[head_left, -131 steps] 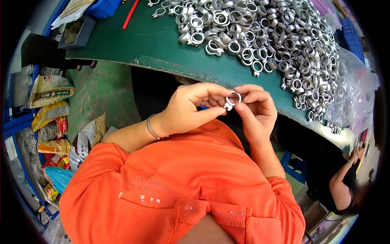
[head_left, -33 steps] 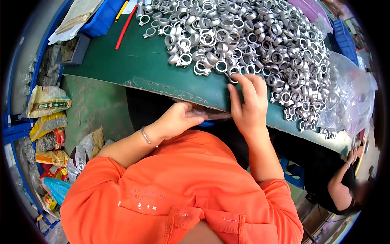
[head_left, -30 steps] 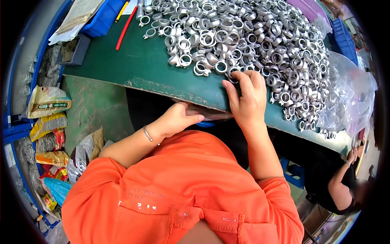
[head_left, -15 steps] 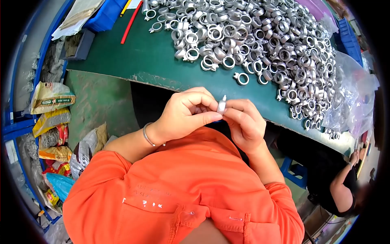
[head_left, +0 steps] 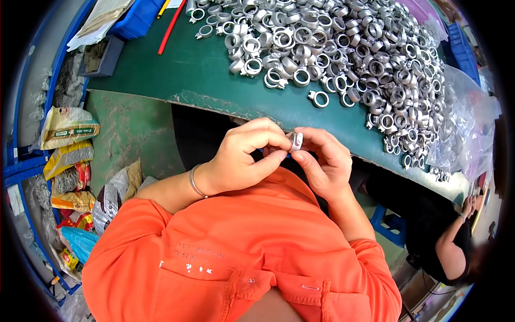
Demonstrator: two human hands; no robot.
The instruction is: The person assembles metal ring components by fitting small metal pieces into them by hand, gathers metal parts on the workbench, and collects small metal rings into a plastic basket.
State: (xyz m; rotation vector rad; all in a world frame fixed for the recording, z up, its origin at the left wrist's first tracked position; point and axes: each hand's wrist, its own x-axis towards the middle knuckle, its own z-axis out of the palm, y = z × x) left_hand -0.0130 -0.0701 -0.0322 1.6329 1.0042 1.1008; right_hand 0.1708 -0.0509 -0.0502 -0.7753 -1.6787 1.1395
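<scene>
Metal ring (head_left: pixel 296 141), one — left hand (head_left: pixel 244 155) and right hand (head_left: pixel 328 165) pinching it together by the green surface's (head_left: pixel 161 78) near edge. Ring pile (head_left: pixel 370 67), one — leaving room along that edge.

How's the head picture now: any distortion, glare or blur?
All in head view: corners black, the green table looking bowed along its front edge; pale glare near its right end, shine on the plastic bag; little blur on the held metal piece.

A green table (head_left: pixel 145 70) with a scuffed near edge stands over a worn green floor (head_left: pixel 129 123); a blue rack (head_left: pixel 27 163) lines the left, a blue stool (head_left: pixel 389 226) sits right, and light gleams on the tabletop's right end
</scene>
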